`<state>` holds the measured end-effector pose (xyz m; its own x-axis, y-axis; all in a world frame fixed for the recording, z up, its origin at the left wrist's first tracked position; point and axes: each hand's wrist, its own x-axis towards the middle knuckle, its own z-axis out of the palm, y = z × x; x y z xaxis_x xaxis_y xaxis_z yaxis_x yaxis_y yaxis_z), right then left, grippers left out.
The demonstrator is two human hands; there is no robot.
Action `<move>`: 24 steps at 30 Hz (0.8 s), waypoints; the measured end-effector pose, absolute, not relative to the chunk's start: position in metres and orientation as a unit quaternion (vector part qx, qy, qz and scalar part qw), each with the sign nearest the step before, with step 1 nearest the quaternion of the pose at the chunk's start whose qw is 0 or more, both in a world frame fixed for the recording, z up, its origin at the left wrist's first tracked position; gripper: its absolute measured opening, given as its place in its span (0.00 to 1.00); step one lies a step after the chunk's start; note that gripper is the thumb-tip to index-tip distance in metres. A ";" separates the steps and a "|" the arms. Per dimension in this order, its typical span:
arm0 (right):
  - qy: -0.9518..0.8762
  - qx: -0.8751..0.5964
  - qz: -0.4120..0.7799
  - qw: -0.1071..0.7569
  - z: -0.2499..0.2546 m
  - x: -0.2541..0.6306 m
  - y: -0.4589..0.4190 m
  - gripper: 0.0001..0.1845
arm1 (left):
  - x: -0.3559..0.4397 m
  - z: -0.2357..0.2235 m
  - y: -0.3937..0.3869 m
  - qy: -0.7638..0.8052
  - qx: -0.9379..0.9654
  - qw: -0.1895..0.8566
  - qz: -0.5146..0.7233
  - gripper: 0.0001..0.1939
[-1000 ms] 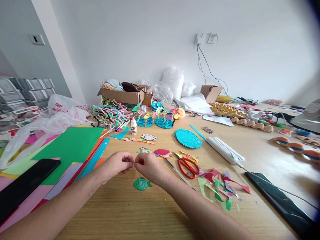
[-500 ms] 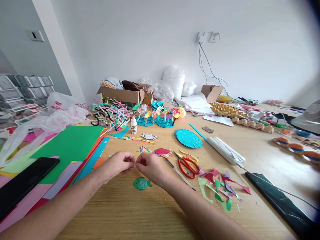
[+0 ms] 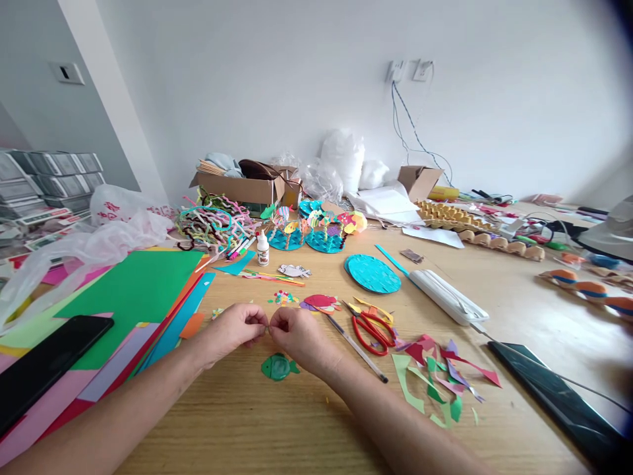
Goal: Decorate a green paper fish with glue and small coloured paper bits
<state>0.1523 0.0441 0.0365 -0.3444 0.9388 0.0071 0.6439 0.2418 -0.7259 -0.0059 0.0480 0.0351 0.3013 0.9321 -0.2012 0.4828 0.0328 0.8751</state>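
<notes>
My left hand point(image 3: 243, 326) and my right hand point(image 3: 297, 333) meet fingertip to fingertip above the table, both closed in a pinch. Whatever lies between the fingertips is too small to make out. Just below them a green paper fish point(image 3: 277, 367) with a shiny patch on its body lies flat. Behind my hands is a scatter of small coloured paper dots point(image 3: 284, 298). A red paper fish point(image 3: 321, 302) rests beyond my right hand, near a pen point(image 3: 357, 347) and red-handled scissors point(image 3: 373, 332).
Coloured paper sheets point(image 3: 133, 284) and a black phone point(image 3: 54, 369) are at left. A glue bottle point(image 3: 263, 249), pipe cleaners point(image 3: 215, 221) and blue discs point(image 3: 373, 274) stand farther back. Paper scraps point(image 3: 440, 376), a white power strip point(image 3: 448, 297) and a dark tablet-like slab point(image 3: 548, 396) lie right.
Both hands stay pinched together in nearly the same place. The view has shifted slightly; nothing on the table has visibly been moved.
</notes>
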 end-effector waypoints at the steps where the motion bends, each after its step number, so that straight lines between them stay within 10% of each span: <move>1: -0.751 -0.526 0.327 0.228 0.037 0.153 0.044 0.08 | -0.006 0.035 0.048 0.541 0.653 0.474 0.235 0.11; 24: -0.724 -0.514 0.397 0.232 0.028 0.159 0.046 0.06 | -0.005 0.036 0.045 0.541 0.656 0.482 0.212 0.09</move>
<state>0.1592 0.0464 0.0278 -0.3640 0.9286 -0.0724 0.5604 0.1562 -0.8134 -0.0052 0.0450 0.0356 0.3243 0.9143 -0.2426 0.5055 0.0493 0.8614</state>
